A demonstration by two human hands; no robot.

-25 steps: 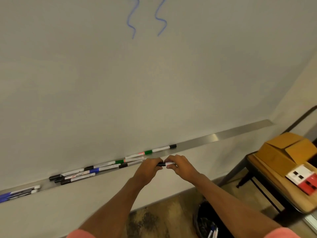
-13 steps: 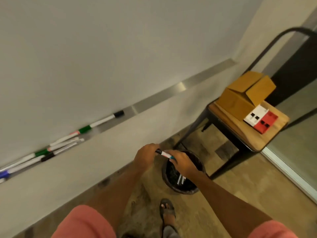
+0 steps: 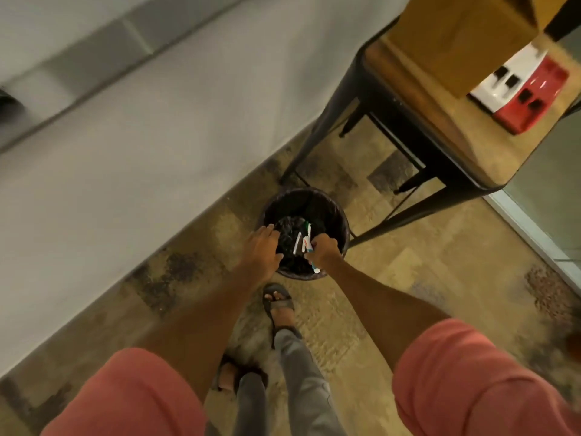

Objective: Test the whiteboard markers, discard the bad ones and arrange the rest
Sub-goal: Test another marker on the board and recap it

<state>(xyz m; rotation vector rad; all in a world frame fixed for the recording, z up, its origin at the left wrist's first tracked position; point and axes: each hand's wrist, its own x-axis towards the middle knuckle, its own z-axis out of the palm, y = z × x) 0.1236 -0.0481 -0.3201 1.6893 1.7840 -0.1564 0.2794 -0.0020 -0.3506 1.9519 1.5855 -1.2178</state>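
A round black bin with a black liner stands on the floor below the whiteboard. My right hand grips a white marker with a teal end, holding it over the bin's near right rim. My left hand hovers over the bin's left rim with relaxed fingers and holds nothing. Inside the bin lie discarded markers, white with coloured ends. The whiteboard's metal tray runs across the upper left, blurred; no markers show clearly on it.
A black-framed wooden stool stands right of the bin, bearing a cardboard box and a red-and-white item. My sandalled feet stand just behind the bin. A glass panel edge runs along the right.
My view swung down from the whiteboard tray to the bin. Both hands carried the marker over the bin, and my left hand let go of it.
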